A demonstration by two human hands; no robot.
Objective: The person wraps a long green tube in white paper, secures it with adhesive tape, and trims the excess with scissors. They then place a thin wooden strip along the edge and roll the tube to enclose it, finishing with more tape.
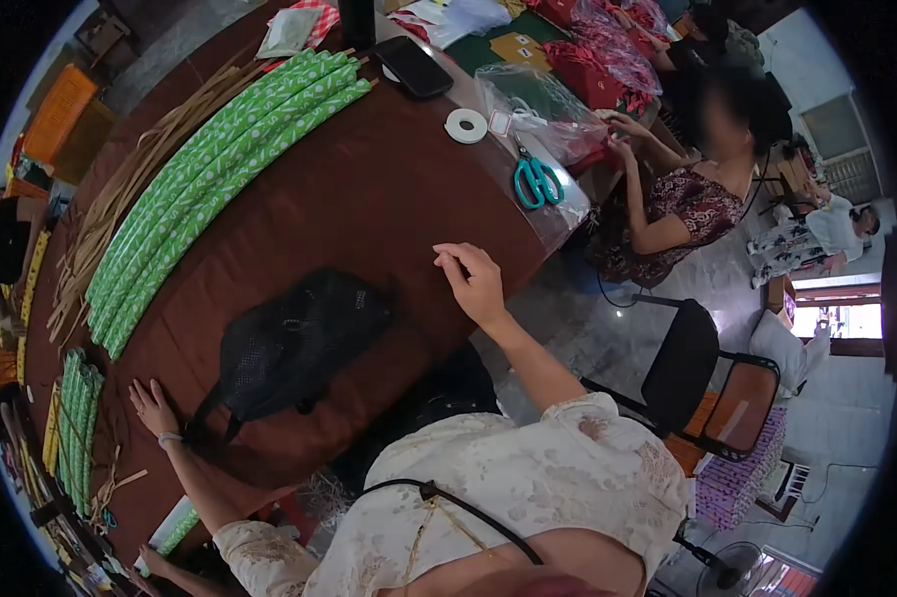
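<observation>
My left hand (pixel 153 408) lies flat on the brown tablecloth (pixel 369 189), fingers stretched out, beside the strap of a black mesh bag (pixel 299 343). My right hand (pixel 473 281) is raised near the table's right edge, its fingers curled together and nothing visible in them. The bag lies slumped on the cloth between both hands. Beyond it stretches a bundle of long rolls wrapped in green patterned paper (pixel 215 164), with flat brown strips (pixel 135 164) alongside. Teal-handled scissors (pixel 538 182) and a roll of white tape (pixel 465 126) lie beyond my right hand.
A phone (pixel 413 67) and a clear plastic bag (pixel 538 99) are at the far right of the table. A seated person (pixel 682 204) works there with red material. A black chair (pixel 682 353) stands to my right. More green rolls (pixel 79 428) lie at the left; another person's hand (pixel 155 559) is below.
</observation>
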